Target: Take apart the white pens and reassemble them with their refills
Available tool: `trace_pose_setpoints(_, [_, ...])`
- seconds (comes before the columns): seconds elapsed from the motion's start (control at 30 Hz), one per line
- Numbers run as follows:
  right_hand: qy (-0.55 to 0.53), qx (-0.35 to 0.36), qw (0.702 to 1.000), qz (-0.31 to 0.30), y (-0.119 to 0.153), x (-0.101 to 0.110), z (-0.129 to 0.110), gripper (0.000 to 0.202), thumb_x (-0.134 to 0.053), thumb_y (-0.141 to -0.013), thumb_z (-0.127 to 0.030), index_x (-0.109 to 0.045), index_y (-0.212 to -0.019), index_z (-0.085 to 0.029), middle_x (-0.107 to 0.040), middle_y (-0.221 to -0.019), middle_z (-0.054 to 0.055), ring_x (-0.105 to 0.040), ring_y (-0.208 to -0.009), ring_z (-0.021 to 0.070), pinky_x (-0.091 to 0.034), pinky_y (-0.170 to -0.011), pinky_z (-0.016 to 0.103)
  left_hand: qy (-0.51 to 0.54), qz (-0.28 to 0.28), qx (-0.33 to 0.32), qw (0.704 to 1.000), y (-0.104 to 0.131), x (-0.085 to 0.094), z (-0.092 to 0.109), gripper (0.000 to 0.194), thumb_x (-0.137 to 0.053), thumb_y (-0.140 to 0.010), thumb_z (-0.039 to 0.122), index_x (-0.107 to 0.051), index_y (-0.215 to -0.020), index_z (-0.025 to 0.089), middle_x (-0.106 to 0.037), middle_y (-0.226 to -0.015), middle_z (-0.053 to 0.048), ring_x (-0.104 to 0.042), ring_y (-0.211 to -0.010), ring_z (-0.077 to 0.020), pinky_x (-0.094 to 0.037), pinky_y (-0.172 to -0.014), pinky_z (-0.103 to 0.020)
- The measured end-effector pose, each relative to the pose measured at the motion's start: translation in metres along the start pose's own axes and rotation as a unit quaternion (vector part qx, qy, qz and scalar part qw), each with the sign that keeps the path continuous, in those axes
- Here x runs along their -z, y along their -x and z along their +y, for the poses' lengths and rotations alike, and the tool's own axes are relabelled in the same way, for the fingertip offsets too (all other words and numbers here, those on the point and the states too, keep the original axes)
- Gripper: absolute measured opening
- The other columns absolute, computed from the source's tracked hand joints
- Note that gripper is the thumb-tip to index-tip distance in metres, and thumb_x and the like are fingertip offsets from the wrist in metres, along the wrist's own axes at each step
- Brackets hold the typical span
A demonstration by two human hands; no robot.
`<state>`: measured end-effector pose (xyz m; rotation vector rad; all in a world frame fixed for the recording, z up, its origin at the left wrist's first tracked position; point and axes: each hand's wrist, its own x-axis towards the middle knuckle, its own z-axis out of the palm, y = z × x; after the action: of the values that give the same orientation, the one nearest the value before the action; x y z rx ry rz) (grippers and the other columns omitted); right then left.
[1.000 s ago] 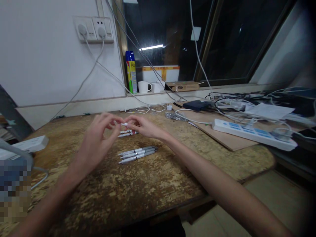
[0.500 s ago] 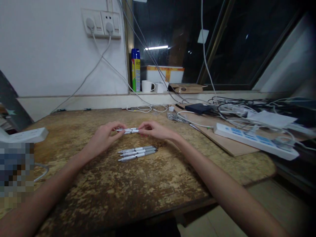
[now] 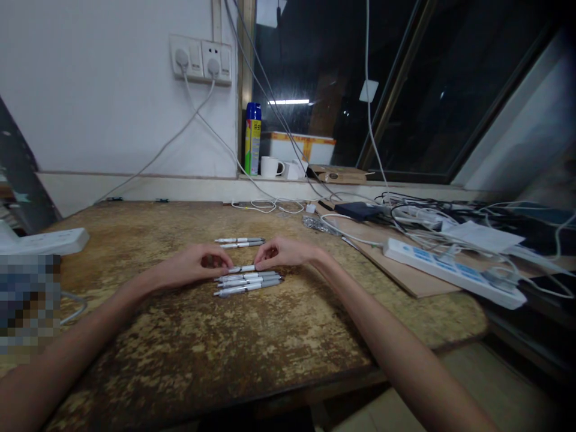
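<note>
Between my two hands is a white pen [image 3: 243, 269], lying crosswise just behind a small row of pens. My left hand [image 3: 207, 261] pinches its left end between thumb and fingers. At the other end, the fingertips of my right hand [image 3: 279, 253] are closed on it. Several white and grey pens [image 3: 249, 287] lie side by side on the worn wooden table [image 3: 225, 348], close in front of the held one. Two more pens [image 3: 240, 243] rest farther back, beyond my hands.
A white power strip [image 3: 450, 273] lies on a brown board [image 3: 407, 282] at right, with tangled cables [image 3: 432, 210] behind. Another power strip [image 3: 58, 241] is at left. A spray can [image 3: 252, 139] and a white mug [image 3: 272, 167] stand on the sill.
Both hands have come nearer to me, from the rear pens to the front row, with one pen between them. Two pens now lie uncovered at the back. The camera view has tilted slightly.
</note>
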<state>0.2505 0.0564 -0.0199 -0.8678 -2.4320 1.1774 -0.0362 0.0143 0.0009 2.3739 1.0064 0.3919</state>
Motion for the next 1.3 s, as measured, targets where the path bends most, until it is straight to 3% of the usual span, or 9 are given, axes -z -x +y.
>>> trace_pose_setpoints(0.13, [0.001,0.002,1.0,-0.004,0.0,-0.001,0.0,0.034,-0.074,-0.082,-0.045,-0.076,-0.095,-0.014,-0.072,-0.085,0.005,-0.059,-0.07,0.0126,-0.046,-0.065,0.025,-0.012,-0.007,-0.019,1.0,0.002,0.002,0.005,0.028,-0.06,-0.094,0.044,-0.076,-0.106,0.025,-0.074,-0.106,-0.005,-0.066,-0.095,-0.0201,-0.049,-0.083,-0.03])
trace_pose_setpoints(0.23, [0.005,0.01,0.999,0.037,0.001,-0.002,-0.001,0.031,-0.065,-0.09,-0.044,-0.075,-0.095,-0.014,-0.071,-0.083,0.004,-0.059,-0.071,0.0133,-0.044,-0.067,0.026,-0.015,0.0,-0.033,0.999,0.005,0.004,0.011,0.031,-0.056,-0.097,0.046,-0.076,-0.108,0.025,-0.072,-0.109,-0.005,-0.065,-0.098,-0.0208,-0.048,-0.088,-0.031])
trace_pose_setpoints(0.33, [0.05,0.015,0.987,0.15,-0.002,-0.006,0.0,0.033,-0.053,-0.098,-0.039,-0.074,-0.092,-0.014,-0.07,-0.082,0.004,-0.059,-0.074,0.0147,-0.043,-0.069,0.027,-0.013,0.018,-0.038,0.999,0.006,0.003,0.009,0.035,-0.048,-0.101,0.045,-0.074,-0.109,0.024,-0.072,-0.11,-0.005,-0.064,-0.101,-0.0218,-0.048,-0.091,-0.032])
trace_pose_setpoints(0.47, [0.163,0.033,0.936,0.311,-0.008,-0.013,0.007,0.019,-0.057,-0.096,-0.027,-0.072,-0.1,-0.015,-0.069,-0.099,0.007,-0.06,-0.09,0.018,-0.044,-0.084,0.031,-0.121,0.139,-0.054,0.981,0.006,-0.001,-0.008,0.03,-0.045,-0.101,0.035,-0.071,-0.11,0.022,-0.067,-0.113,-0.007,-0.058,-0.11,-0.0253,-0.044,-0.1,-0.04])
trace_pose_setpoints(0.57, [0.207,0.04,0.929,0.304,-0.011,-0.017,0.013,0.017,-0.061,-0.093,-0.02,-0.071,-0.106,-0.018,-0.067,-0.102,0.008,-0.059,-0.098,0.0196,-0.043,-0.092,0.034,-0.186,0.194,-0.062,0.961,0.005,-0.004,-0.021,0.028,-0.043,-0.101,0.027,-0.066,-0.116,0.022,-0.065,-0.117,-0.007,-0.053,-0.113,-0.0258,-0.041,-0.103,-0.043])
trace_pose_setpoints(0.7, [0.229,0.041,0.93,0.284,-0.013,-0.018,0.017,0.017,-0.065,-0.092,-0.022,-0.07,-0.107,-0.017,-0.065,-0.103,0.008,-0.058,-0.1,0.0209,-0.044,-0.091,0.034,-0.229,0.19,-0.067,0.952,0.002,-0.005,-0.026,0.028,-0.043,-0.099,0.02,-0.064,-0.117,0.022,-0.065,-0.113,-0.006,-0.053,-0.109,-0.025,-0.042,-0.1,-0.042])
trace_pose_setpoints(0.87, [0.249,0.045,0.929,0.271,-0.017,-0.016,0.013,0.016,-0.065,-0.094,-0.03,-0.07,-0.094,-0.016,-0.065,-0.098,0.009,-0.057,-0.1,0.0211,-0.043,-0.09,0.034,-0.292,0.182,-0.078,0.936,-0.011,-0.006,-0.013,0.028,-0.043,-0.099,0.019,-0.064,-0.118,0.021,-0.065,-0.116,-0.009,-0.052,-0.109,-0.0252,-0.041,-0.098,-0.041])
trace_pose_setpoints(1.07, [0.219,0.078,0.926,0.296,-0.016,-0.012,0.003,0.019,-0.06,-0.097,-0.034,-0.065,-0.096,-0.016,-0.063,-0.099,0.007,-0.056,-0.097,0.0195,-0.043,-0.091,0.033,-0.382,0.192,-0.066,0.901,-0.035,-0.01,0.009,0.025,-0.044,-0.102,0.026,-0.061,-0.12,0.022,-0.065,-0.119,-0.01,-0.053,-0.111,-0.0282,-0.035,-0.098,-0.044])
trace_pose_setpoints(1.3, [0.206,0.07,0.932,0.289,-0.015,-0.024,0.0,0.021,-0.046,-0.104,-0.033,-0.059,-0.109,-0.017,-0.064,-0.108,0.01,-0.056,-0.101,0.0203,-0.042,-0.092,0.033,-0.358,0.202,-0.043,0.911,-0.031,-0.015,0.011,0.027,-0.036,-0.107,0.032,-0.059,-0.117,0.022,-0.067,-0.113,-0.009,-0.058,-0.106,-0.0264,-0.036,-0.089,-0.038])
